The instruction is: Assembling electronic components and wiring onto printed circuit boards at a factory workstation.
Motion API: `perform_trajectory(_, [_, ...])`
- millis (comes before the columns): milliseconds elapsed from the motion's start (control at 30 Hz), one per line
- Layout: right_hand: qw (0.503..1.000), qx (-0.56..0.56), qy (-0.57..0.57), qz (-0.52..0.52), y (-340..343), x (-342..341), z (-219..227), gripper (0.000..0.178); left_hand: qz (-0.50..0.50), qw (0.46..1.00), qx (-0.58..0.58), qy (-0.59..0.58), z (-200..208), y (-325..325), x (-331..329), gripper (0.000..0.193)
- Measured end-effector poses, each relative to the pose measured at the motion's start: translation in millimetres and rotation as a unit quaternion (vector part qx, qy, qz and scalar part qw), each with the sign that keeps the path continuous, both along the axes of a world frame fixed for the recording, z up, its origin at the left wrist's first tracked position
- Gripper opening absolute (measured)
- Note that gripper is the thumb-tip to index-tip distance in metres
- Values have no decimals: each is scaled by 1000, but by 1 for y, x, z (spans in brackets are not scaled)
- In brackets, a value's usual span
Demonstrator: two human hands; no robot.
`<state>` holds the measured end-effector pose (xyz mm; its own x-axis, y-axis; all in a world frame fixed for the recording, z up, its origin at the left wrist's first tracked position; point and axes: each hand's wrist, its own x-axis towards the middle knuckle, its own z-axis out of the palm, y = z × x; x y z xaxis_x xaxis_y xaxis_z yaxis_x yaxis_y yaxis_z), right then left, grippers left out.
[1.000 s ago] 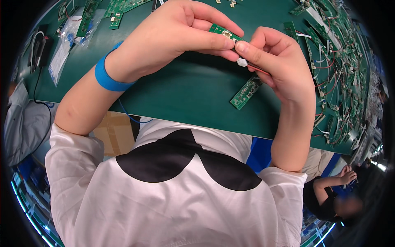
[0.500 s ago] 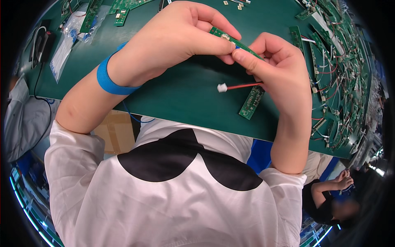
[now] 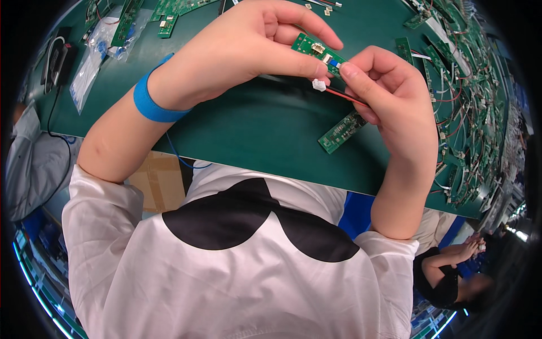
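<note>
A small green circuit board (image 3: 302, 46) is pinched between thumb and fingers of my left hand (image 3: 248, 48), its face with white sockets turned up. My right hand (image 3: 387, 85) is closed at the board's right end, its thumb tip beside a blue tab (image 3: 334, 63) next to a white socket. A red and black cable (image 3: 344, 96) runs out from under my right hand and ends in a white plug (image 3: 319, 85) just below the board. A second green board (image 3: 341, 133) sticks out below my right hand; whether this hand holds it is hidden.
Many wired boards (image 3: 468, 124) are heaped along the right side of the green table (image 3: 254, 141). At the back left lie more boards (image 3: 127, 22) and a clear plastic bag (image 3: 90, 73). A blue wrist strap (image 3: 155, 99) with a cord circles my left wrist. Another person (image 3: 446, 271) sits at lower right.
The held board has tilted so that its socketed face shows more. My right hand has shifted slightly right, and the white plug has swung up closer to the board. The lower board has turned.
</note>
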<state>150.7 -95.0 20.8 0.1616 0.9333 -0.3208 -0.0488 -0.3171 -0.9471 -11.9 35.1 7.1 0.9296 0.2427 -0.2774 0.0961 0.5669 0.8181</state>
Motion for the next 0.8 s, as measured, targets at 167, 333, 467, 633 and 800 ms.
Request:
perform_trajectory(167, [998, -9, 56, 6, -1, 1, 2, 12, -9, 997, 78, 14, 5, 3, -1, 30])
perform_trajectory(333, [998, -7, 55, 12, -1, 3, 1, 12, 0, 966, 257, -24, 6, 0, -1, 25])
perform_trajectory(467, [996, -6, 88, 24, -1, 6, 3, 13, 100, 546, 668, -496, -35, 36, 34, 24])
perform_trajectory(633, [986, -28, 149, 64, 0, 11, -1, 13, 112, 366, 768, -513, -27, 42, 35, 22])
perform_trajectory(800, [983, -68, 155, 76, 2, 11, -1, 12, 82, 257, 835, -480, -11, 34, 18, 25])
